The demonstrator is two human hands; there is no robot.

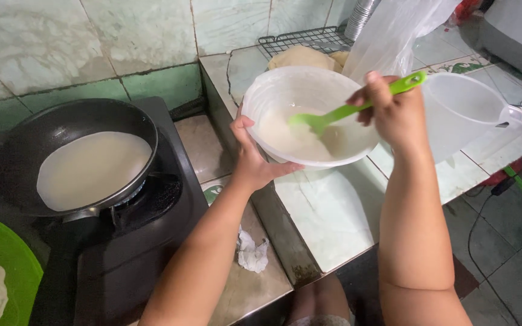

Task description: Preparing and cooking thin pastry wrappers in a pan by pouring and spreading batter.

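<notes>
We hold the bowl point(309, 115) up over the tiled counter point(333, 211), near its left edge, tilted toward us so the pale batter point(291, 136) pooled inside shows. Our left hand point(252, 160) grips the bowl from below at its near-left rim, thumb hooked over the edge and fingers curled underneath. Our right hand point(394, 111) is closed around the green handle of the spatula point(351, 108), whose flat end dips into the batter near the middle of the bowl. Just beside the right hand, toward the counter's right edge, stands a clear plastic jug point(472, 111), and behind the bowl, at the counter's back edge, a wire rack point(303, 39) carries what look like finished flat cakes point(300, 57), though the bowl hides most of them. A clear plastic bag point(394, 30) hangs over the back right part of the counter. To the left, on a lower ledge, a black pan point(67, 154) sits on the stove point(140, 241) with a thin round crepe point(92, 169) spread across its bottom. At the near-left corner of the stove area a green plate point(7, 259) shows, partly cut off by the frame. A crumpled white tissue point(253, 253) lies on the ledge between stove and counter, near its front edge.
</notes>
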